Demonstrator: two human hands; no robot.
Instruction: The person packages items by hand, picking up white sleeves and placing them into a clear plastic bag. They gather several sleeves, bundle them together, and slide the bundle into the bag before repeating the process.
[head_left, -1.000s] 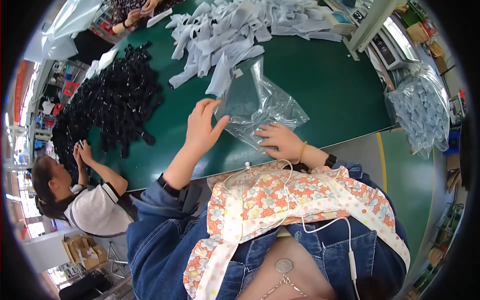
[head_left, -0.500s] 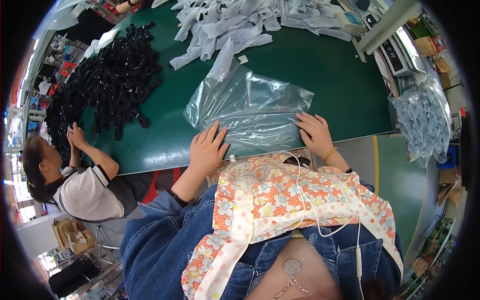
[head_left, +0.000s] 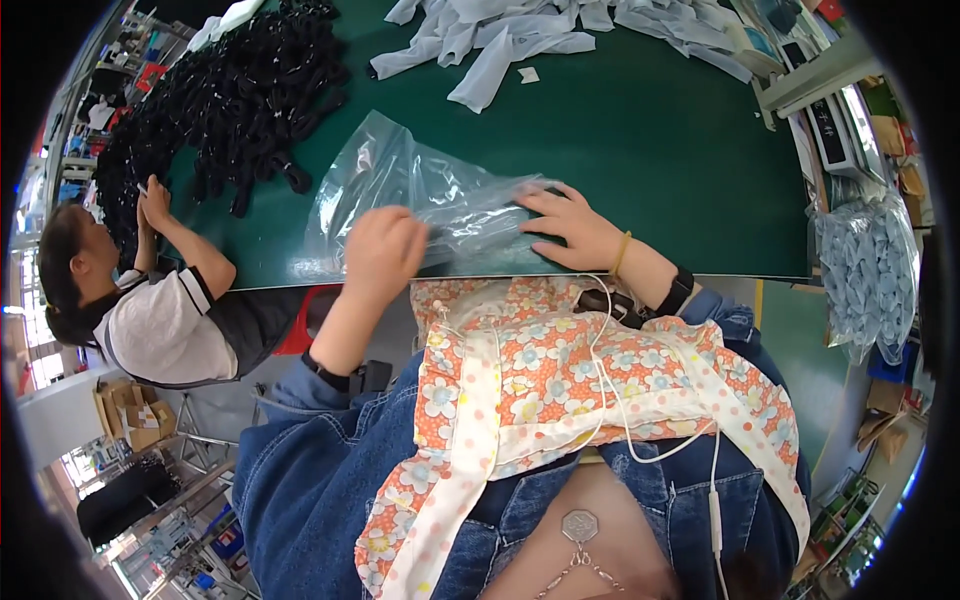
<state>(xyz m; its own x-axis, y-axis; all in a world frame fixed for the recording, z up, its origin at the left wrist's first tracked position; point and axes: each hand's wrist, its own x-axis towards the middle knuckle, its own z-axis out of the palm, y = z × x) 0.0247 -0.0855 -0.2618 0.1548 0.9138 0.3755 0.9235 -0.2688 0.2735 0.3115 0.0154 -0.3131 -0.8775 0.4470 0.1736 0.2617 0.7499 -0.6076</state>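
Observation:
A crumpled clear plastic bag (head_left: 440,190) lies near the front edge of the green table (head_left: 690,190). My left hand (head_left: 383,255) is over the bag's near side, its fingers curled in and slightly blurred, closed on the plastic; the fingertips are partly hidden. At the bag's right end, my right hand (head_left: 568,228) rests with fingers spread, touching the plastic and the table beside it.
Grey-white fabric strips (head_left: 560,30) are heaped at the far side. Many black bundled pieces (head_left: 260,110) cover the left, where a co-worker (head_left: 165,310) handles some. A clear bag of blue-grey pieces (head_left: 868,265) hangs at the right, below a scale-like device (head_left: 835,130).
The plastic bag has shifted left and bunched up. My left hand has moved left and curled its fingers; my right hand has moved left too. The view has also shifted.

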